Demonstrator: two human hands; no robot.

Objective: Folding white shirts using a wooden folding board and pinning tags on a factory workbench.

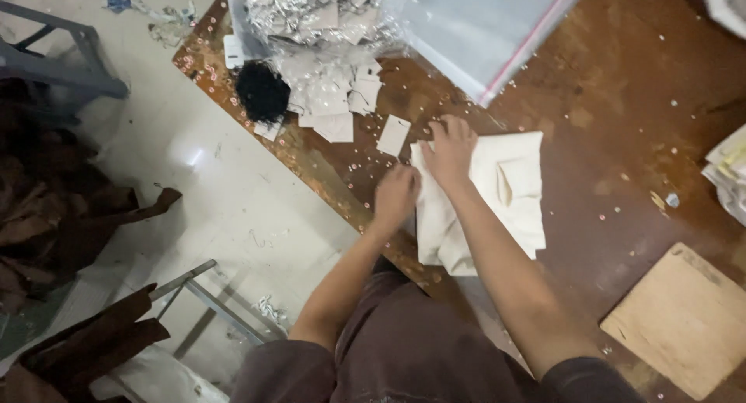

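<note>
Both hands, left (396, 195) and right (448, 148), pinch the cream cloth's (505, 193) top-left corner, cloth lying upright.

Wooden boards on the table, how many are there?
1: a wooden board at the table's near right corner, apart from both hands. Others may lie out of view.

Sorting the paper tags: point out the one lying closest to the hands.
The single pale tag lying alone on the table, just left of the right hand; the others sit heaped farther up by the black tuft.
</note>
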